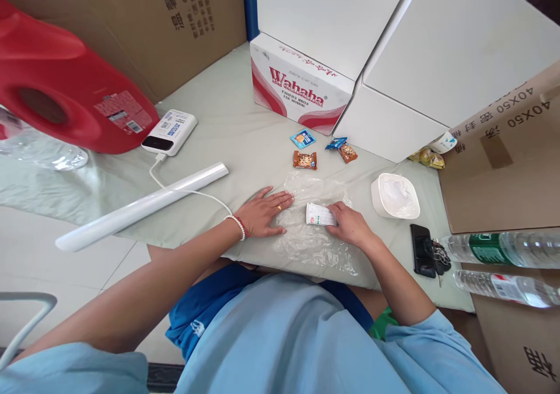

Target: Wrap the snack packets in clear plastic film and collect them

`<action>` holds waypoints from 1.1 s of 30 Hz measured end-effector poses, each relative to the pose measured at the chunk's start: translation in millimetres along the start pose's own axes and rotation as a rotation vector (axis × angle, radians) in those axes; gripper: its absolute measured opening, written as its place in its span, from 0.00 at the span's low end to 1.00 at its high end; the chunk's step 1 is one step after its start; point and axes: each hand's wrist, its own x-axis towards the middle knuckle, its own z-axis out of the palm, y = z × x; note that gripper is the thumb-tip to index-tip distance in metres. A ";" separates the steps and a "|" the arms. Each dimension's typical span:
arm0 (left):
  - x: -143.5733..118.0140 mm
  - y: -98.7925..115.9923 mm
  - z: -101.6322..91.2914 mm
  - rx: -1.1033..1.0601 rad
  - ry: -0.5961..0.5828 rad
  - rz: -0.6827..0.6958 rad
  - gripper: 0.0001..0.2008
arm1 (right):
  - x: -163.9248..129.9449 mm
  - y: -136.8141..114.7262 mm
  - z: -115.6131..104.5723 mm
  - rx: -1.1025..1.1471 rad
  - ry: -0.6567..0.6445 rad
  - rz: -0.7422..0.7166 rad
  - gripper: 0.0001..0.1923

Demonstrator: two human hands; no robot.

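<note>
A clear plastic bag (301, 245) lies spread and wrinkled on the pale cloth-covered table (236, 126). My left hand (263, 212) rests flat on the bag's left edge, fingers spread, with a bead bracelet at the wrist. On the right, my right hand (350, 224) grips the right end of a small white printed packet (319, 214), which is over the middle of the bag. Beyond the bag lie small snack packets: a brown one (305, 160), a blue one (303, 139), and a blue and brown pair (342, 148).
A white bowl (381, 203) with a plastic liner stands at right, near a phone (420, 248), keys (440, 257) and water bottles (516, 248). At left are a white tube lamp (144, 207), a cabled power bank (172, 132) and a red jug (79, 102). White boxes (306, 85) stand behind.
</note>
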 end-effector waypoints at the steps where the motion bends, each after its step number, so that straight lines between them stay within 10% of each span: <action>1: 0.2 0.6 -0.1 0.001 0.000 -0.002 0.45 | 1.1 -0.3 0.9 0.009 0.008 -0.005 0.26; 8: -0.4 -6.6 -2.8 -0.059 0.015 -0.014 0.45 | -2.2 -2.0 -0.3 0.088 0.031 0.005 0.32; 15: -46.2 29.2 -24.1 -0.276 0.315 -0.048 0.33 | -87.3 20.8 34.8 0.389 0.333 -0.107 0.26; 18: -63.3 62.4 -17.6 -0.294 0.197 0.062 0.32 | -122.0 24.5 70.6 0.460 0.327 -0.168 0.30; 23: -68.0 72.0 11.4 -0.332 0.097 -0.036 0.13 | -130.5 23.9 104.8 0.535 0.451 -0.134 0.08; 33: 2.1 33.9 -30.4 -0.524 0.220 -0.433 0.18 | -70.4 63.9 31.4 0.672 0.449 -0.016 0.12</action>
